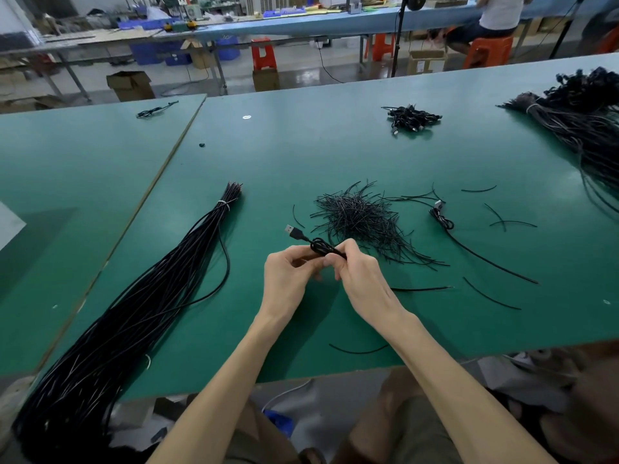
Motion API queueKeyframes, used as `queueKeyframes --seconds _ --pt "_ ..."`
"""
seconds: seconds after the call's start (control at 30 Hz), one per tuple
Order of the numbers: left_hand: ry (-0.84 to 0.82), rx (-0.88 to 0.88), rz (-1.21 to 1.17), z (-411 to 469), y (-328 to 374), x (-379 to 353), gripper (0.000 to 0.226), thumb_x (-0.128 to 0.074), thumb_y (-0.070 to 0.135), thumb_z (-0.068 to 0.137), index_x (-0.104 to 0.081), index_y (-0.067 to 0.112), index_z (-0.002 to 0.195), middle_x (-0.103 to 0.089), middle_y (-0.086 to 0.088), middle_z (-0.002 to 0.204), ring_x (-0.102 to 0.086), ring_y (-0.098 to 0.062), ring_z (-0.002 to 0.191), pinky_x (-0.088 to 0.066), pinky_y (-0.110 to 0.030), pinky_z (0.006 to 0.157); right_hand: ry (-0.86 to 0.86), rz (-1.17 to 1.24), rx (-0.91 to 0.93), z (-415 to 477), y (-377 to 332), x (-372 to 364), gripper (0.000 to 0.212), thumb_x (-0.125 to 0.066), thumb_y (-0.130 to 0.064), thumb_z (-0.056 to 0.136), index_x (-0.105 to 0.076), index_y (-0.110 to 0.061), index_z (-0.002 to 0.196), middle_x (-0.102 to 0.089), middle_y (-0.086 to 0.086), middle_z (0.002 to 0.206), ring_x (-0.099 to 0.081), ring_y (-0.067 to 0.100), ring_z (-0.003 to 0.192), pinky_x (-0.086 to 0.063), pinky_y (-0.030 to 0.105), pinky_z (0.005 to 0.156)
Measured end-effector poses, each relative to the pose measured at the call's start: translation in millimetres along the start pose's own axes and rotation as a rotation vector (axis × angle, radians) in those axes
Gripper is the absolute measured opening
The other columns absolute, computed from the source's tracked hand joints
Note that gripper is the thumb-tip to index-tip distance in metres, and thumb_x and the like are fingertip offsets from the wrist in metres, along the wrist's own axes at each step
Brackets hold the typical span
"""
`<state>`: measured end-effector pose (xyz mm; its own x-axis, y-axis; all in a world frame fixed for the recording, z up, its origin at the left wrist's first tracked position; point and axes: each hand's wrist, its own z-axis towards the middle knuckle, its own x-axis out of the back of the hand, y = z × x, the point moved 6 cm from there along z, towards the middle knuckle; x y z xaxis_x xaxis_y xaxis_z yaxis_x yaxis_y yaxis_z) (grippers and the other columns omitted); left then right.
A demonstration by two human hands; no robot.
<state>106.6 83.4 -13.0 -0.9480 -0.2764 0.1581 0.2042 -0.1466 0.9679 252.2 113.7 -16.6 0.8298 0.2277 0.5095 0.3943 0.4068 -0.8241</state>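
Green bench point(301, 155); coiled glossy cable point(321, 246).

Forearms point(234, 366) bare up to elbows; fingers point(349, 251) slender, bare; khaki-brown cloth point(418, 430) over thighs

No legible text; carton label point(422, 66) too blurred
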Motion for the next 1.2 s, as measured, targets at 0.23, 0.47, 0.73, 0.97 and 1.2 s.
queueKeyframes --seconds 0.23,0.47,0.73,0.97,1.2 --pt "0.004 0.003 0.027 -0.6 -0.3 1.3 0.008 -0.077 0.008 0.089 -0.082 0.014 0.089 -0.075 0.003 0.071 -0.056 -0.012 0.055 -0.048 -0.020 0.058 -0.043 0.007 0.012 -0.5 0.9 -2.0 0.021 -0.045 -0.040 0.108 -0.041 -0.023 0.095 -0.058 -0.006 0.081 -0.050 0.003 0.069 -0.044 0.020 0.062" --pt "-0.040 0.006 0.048 1.2 -0.6 -1.2 0.014 -0.074 0.017 0.094 -0.078 0.014 0.081 -0.065 0.002 0.056 -0.050 -0.006 0.050 -0.038 -0.015 0.053 0.056 0.057 0.080 -3.6 -4.8 4.9 0.014 -0.051 -0.019 0.108 -0.048 -0.015 0.095 -0.060 -0.016 0.081 -0.055 0.008 0.075 -0.046 0.023 0.066" --pt "-0.090 0.035 0.045 1.3 -4.5 -2.1 0.009 -0.078 0.015 0.090 -0.077 0.014 0.082 -0.065 0.001 0.059 -0.055 -0.009 0.054 -0.044 -0.017 0.059 0.080 0.158 -0.007 -1.6 -3.9 12.2 0.010 -0.056 -0.009 0.104 -0.055 -0.010 0.094 -0.064 -0.001 0.075 -0.049 0.003 0.063 -0.038 0.015 0.061" --pt "-0.071 -0.008 0.093 1.4 -4.1 -2.5 0.012 -0.073 0.009 0.094 -0.078 0.019 0.089 -0.070 0.000 0.067 -0.055 -0.012 0.057 -0.048 -0.027 0.059 -0.033 0.013 -0.035 0.2 -4.3 0.6 0.018 -0.043 -0.018 0.110 -0.060 -0.012 0.112 -0.064 0.003 0.094 -0.054 0.006 0.075 -0.045 0.025 0.071" --pt "-0.020 -0.013 0.179 1.6 -6.3 -1.1 0.017 -0.072 0.025 0.097 -0.075 0.026 0.081 -0.067 -0.002 0.059 -0.053 -0.010 0.052 -0.043 -0.025 0.055 -0.024 -0.422 0.152 -7.6 -16.6 -5.2 0.049 -0.043 -0.016 0.109 -0.035 0.001 0.154 -0.057 0.014 0.130 -0.056 0.025 0.117 -0.046 0.029 0.101"
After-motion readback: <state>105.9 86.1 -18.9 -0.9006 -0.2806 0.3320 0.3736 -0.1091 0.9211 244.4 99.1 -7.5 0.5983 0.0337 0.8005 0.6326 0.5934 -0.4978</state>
